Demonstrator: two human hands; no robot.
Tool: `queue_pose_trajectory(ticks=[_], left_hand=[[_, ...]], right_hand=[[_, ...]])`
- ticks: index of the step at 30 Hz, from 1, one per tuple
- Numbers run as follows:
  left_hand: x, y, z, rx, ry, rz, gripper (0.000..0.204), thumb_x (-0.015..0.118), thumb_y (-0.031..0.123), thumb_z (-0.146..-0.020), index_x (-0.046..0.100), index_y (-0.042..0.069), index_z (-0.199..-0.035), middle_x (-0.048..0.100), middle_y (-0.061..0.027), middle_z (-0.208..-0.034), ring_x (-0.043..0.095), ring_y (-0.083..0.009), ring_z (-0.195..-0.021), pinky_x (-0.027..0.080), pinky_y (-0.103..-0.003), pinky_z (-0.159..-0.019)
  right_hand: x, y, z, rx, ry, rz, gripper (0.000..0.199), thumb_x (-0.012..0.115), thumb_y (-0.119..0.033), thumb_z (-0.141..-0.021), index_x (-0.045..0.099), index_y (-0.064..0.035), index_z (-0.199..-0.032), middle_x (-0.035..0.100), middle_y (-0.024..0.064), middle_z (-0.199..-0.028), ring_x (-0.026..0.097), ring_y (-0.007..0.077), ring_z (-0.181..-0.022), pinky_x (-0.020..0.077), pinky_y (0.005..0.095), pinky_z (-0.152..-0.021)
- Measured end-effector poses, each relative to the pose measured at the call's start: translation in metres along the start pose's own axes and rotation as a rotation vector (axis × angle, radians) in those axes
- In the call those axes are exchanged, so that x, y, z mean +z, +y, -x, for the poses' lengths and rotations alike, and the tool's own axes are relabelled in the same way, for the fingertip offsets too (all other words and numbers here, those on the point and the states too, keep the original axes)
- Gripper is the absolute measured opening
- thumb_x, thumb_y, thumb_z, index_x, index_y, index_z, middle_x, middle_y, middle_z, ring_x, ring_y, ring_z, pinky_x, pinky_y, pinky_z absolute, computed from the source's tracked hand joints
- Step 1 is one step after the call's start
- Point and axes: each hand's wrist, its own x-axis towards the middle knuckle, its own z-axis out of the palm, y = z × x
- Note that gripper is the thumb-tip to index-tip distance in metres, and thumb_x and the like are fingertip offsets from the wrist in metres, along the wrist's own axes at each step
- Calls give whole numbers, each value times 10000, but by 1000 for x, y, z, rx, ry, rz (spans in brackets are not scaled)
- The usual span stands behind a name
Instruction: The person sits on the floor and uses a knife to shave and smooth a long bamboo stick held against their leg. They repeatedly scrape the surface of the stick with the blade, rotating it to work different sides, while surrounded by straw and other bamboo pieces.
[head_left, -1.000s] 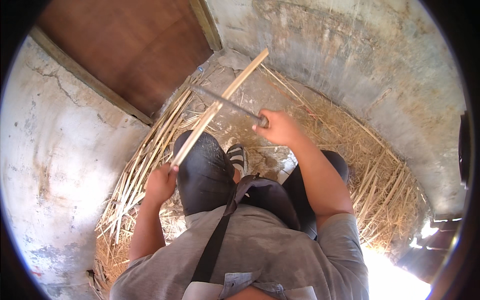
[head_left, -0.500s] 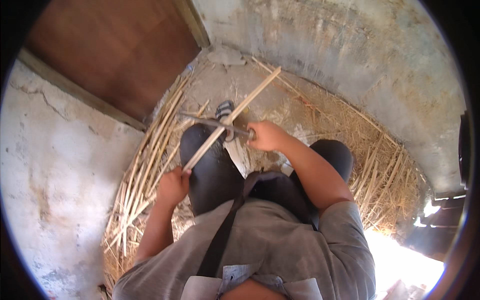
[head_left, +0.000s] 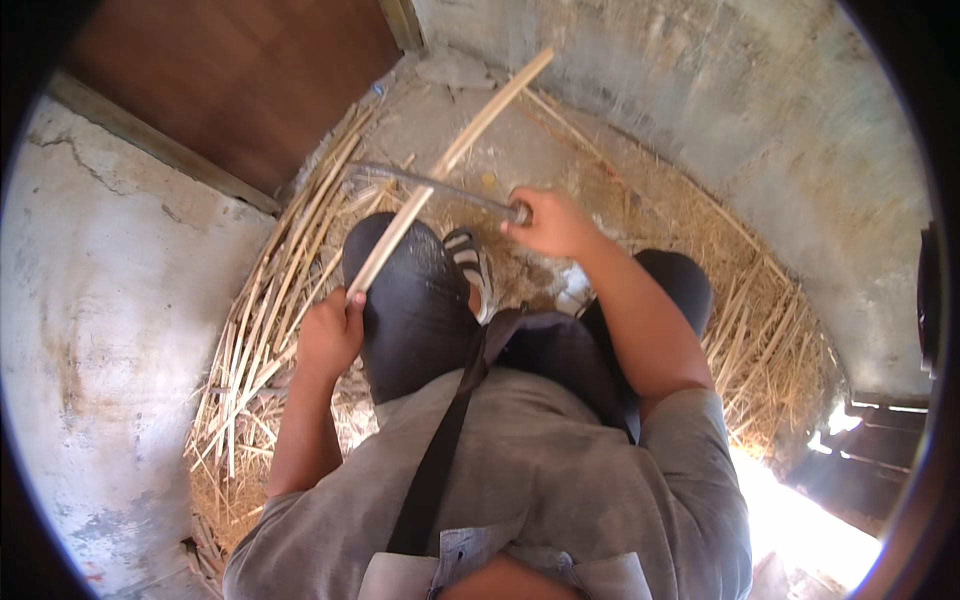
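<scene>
My left hand [head_left: 330, 330] is closed around the near end of a long, pale split-bamboo or wooden strip [head_left: 457, 148]. From there the strip slants up and to the right, passing above my left knee [head_left: 405, 275]. In my right hand [head_left: 548, 222] is the short handle of a long knife [head_left: 470, 197] with a thin, dark blade. The blade points left and crosses the strip around its middle. Whether its edge bites into the strip cannot be made out.
Many similar strips [head_left: 262, 330] lie along the left wall by a brown door panel [head_left: 240, 80]. Shavings and straw-like slivers [head_left: 775, 350] cover the floor at right. A stained concrete wall [head_left: 720, 110] curves around the back. My sandalled foot [head_left: 468, 265] is beside the left knee.
Both hands, the strip and the knife have moved away from me, the strip's far end rising most. The blade crosses slightly farther from my left hand. The whole view has shifted a little.
</scene>
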Motion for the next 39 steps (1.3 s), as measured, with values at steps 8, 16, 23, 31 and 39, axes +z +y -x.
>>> queue_pose_trajectory(ticks=[8,16,23,31,39], left_hand=[[-3,2,-22,7,-98,-40,339,588,294,-1034,583,-8,-879,657,-283,-757,652,-498,-737,493,-570,-654],[-5,10,-22,22,-77,-60,341,588,300,-1034,581,-8,-890,659,-285,-769,656,-497,-756,493,-570,-673],[0,1,-25,70,-77,-28,319,590,268,-1032,583,-14,-882,640,-284,-768,628,-504,-748,467,-563,-674],[-8,2,-19,51,-154,-53,319,604,286,-1014,599,-13,-902,645,-288,-760,642,-493,-757,486,-559,-688],[-4,1,-17,41,-99,-3,316,605,279,-1015,603,-5,-878,645,-263,-735,636,-488,-722,486,-550,-671]], right_hand=[[-9,21,-7,190,95,-32,443,792,-357,-843,684,-16,-1104,668,190,-727,678,348,-687,524,420,-664],[4,-13,-6,47,-49,138,376,796,-375,-855,660,-66,-1019,687,183,-783,691,372,-748,529,463,-676],[0,31,-15,67,3,89,368,767,-350,-858,689,-32,-1027,709,217,-867,700,419,-849,548,492,-754],[9,-13,-7,-79,-150,249,366,766,-334,-851,694,-35,-1049,718,206,-849,702,418,-828,557,490,-757],[-27,63,-21,249,20,133,385,741,-283,-872,709,-25,-1156,733,238,-1020,711,408,-971,570,478,-843]])
